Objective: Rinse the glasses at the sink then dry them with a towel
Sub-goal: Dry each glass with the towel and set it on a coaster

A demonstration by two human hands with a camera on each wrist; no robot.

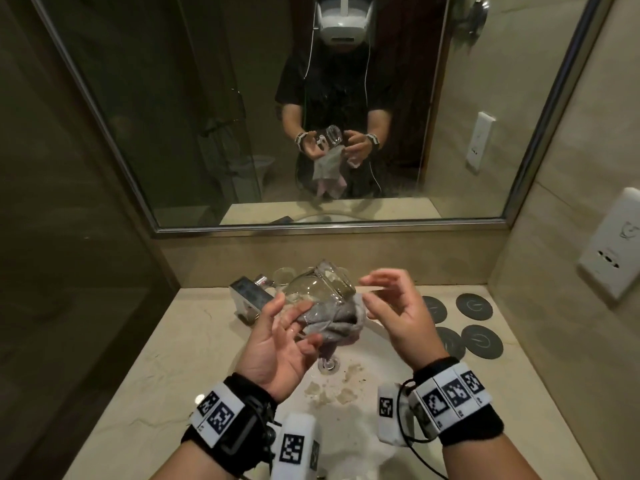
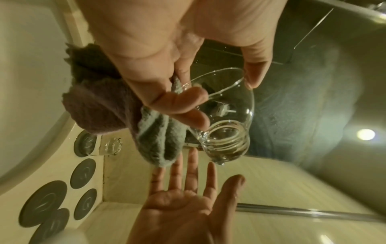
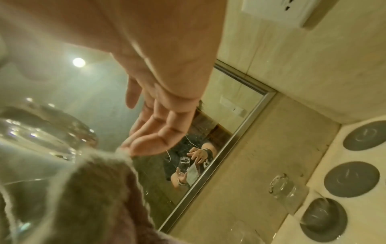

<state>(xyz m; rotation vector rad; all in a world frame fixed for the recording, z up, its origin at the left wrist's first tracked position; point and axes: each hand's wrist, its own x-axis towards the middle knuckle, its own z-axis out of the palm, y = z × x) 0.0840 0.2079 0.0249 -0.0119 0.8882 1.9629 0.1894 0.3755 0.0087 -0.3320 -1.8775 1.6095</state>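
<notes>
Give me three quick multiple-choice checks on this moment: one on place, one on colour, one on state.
1. Where is the glass?
A. Standing upright on the counter
B. In the left hand, above the sink
C. Lying in the basin

2. What colour is the towel?
A. Grey
B. Bright yellow
C. Deep blue

3. How is the right hand?
A. Gripping the tap
B. Wrapped round the glass
C. Open, fingers straight, gripping nothing

Answers:
1 B: the head view shows the left hand holding the glass, with the towel, over the sink.
2 A: the bunched cloth under the glass is grey in all three views.
3 C: the left wrist view shows its palm spread beside the glass.
</notes>
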